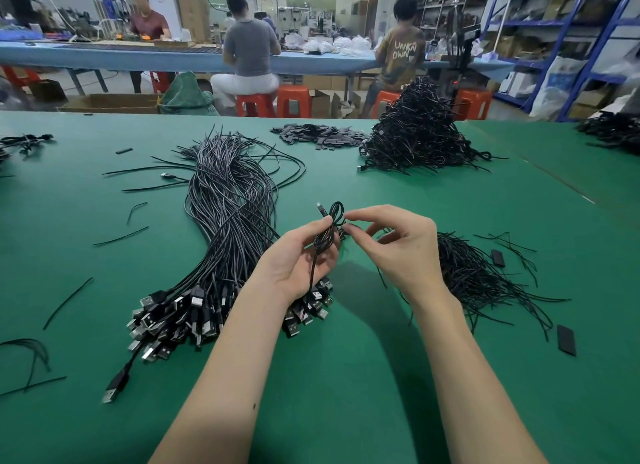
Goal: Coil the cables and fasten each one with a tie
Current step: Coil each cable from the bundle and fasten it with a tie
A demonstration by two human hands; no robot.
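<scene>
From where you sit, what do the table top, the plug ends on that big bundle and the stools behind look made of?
Table top: a matte green mat, probably rubber or vinyl; no glare.
Plug ends: shiny silver metal tips in black shells, likely moulded plastic.
Stools: glossy orange-red, seemingly moulded plastic.

Black cables (228,200) with silver plugs lie on a green table (346,377); orange-red stools (292,100) stand beyond.

A black cable (327,233), coiled into a small loop, was held upright above the uncoiled cables (225,228); ties (474,273) lay rightward.
</scene>
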